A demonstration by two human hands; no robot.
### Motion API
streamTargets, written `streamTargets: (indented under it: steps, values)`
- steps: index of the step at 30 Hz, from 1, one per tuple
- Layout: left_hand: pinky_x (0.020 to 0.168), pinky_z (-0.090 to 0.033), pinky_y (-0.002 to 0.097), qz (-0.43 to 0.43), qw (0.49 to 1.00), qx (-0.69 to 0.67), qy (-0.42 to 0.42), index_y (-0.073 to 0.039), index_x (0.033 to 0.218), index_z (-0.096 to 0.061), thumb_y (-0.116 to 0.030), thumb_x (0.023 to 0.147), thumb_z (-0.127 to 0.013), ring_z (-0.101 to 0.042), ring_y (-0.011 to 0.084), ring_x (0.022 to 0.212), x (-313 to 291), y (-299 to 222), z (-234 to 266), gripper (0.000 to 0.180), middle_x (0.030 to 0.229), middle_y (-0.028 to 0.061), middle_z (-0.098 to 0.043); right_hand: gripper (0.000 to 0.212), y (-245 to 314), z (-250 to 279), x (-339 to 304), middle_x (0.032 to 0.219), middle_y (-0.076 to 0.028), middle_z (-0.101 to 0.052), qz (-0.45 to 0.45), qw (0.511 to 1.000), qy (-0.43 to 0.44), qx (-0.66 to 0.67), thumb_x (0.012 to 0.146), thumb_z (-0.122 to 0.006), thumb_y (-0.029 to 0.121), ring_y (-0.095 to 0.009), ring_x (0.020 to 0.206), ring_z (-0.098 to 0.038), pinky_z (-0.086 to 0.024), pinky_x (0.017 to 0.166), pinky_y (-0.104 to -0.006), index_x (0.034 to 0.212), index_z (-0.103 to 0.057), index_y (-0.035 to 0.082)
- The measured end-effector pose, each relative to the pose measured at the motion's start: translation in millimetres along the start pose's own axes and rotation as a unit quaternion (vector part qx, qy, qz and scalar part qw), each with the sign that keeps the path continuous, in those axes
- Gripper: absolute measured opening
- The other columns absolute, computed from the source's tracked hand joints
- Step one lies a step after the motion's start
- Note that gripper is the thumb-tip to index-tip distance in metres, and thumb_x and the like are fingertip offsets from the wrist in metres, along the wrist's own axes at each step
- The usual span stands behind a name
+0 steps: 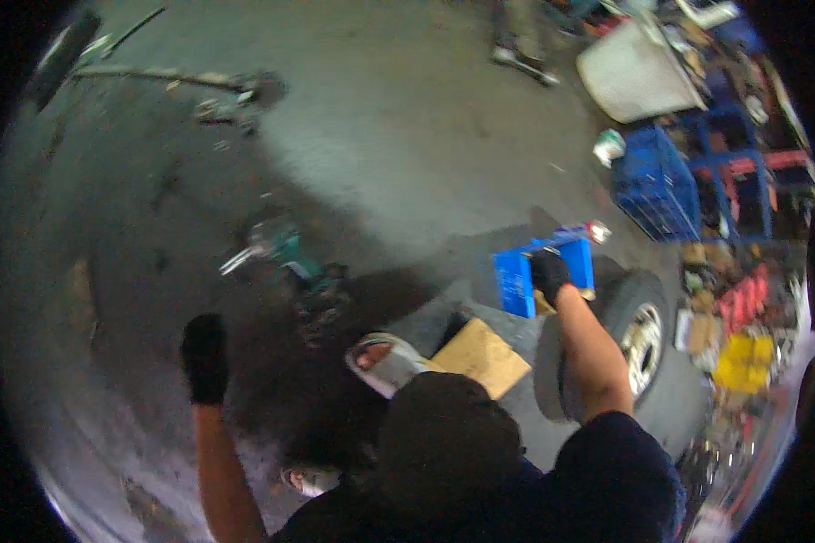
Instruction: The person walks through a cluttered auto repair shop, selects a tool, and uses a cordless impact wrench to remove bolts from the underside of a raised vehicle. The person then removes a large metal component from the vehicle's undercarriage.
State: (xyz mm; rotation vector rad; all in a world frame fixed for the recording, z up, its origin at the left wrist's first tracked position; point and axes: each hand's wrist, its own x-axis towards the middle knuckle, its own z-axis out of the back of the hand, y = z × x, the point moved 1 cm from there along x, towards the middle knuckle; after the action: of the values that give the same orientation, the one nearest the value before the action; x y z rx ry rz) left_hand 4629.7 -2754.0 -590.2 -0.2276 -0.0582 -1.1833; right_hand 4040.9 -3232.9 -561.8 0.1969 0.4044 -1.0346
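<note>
My right hand, in a black glove, is closed at the middle of a blue open box, over the floor beside a tyre on a wheel. The exact grip is hidden by the glove. A can-like thing with a red and white end is at the box's far side. My left hand, also gloved in black, is held out over the dark floor at the left, apart from any object. Blur and the dark glove hide its fingers. Nearest to it is a green power tool with a shiny metal front end, lying on the floor.
The wheel with its tyre stands right of a cardboard piece near my sandalled foot. Blue crates, a whitish bin and cluttered parts line the right side. A long bar lies at the far left.
</note>
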Motion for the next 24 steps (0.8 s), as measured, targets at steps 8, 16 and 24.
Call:
streamTargets:
  steps: [8, 16, 24]
  values:
    - [0.09, -0.053, 0.0433, 0.117, 0.983, -0.138, 0.012, -0.008, 0.108, -0.071, -0.022, 0.093, -0.063, -0.065, 0.0349, 0.104, 18, -25, 24, 0.022, 0.109, 0.0154, -0.069, 0.02, -16, -37, 9, 0.106, -0.026, -0.068, -0.113, 0.978, -0.075, 0.156, 0.095, -0.054, 0.013, -0.046, 0.096, -0.066, -0.054, 0.077, -0.0521, 0.11, -0.063, 0.006]
    - [0.092, -0.049, 0.0482, 0.15, 0.975, -0.125, 0.109, -0.005, 0.107, -0.07, -0.019, 0.089, -0.055, -0.061, 0.0399, 0.107, 13, -31, -5, 0.027, 0.114, 0.0213, -0.066, 0.026, 72, -23, 13, 0.101, -0.013, -0.068, 0.011, 0.875, -0.388, 0.287, 0.102, -0.055, 0.024, -0.022, 0.089, -0.063, -0.05, 0.082, -0.0354, 0.11, -0.066, 0.002]
    - [0.097, -0.049, 0.0469, 0.115, 0.977, -0.164, 0.069, -0.005, 0.11, -0.069, -0.025, 0.094, -0.059, -0.062, 0.0392, 0.108, 13, -45, -13, 0.028, 0.112, 0.0202, -0.068, 0.042, 373, -53, 88, 0.121, -0.018, -0.065, 0.317, 0.908, -0.011, 0.273, 0.098, -0.058, 0.039, -0.034, 0.109, -0.063, -0.053, 0.092, -0.0462, 0.126, -0.062, 0.008]
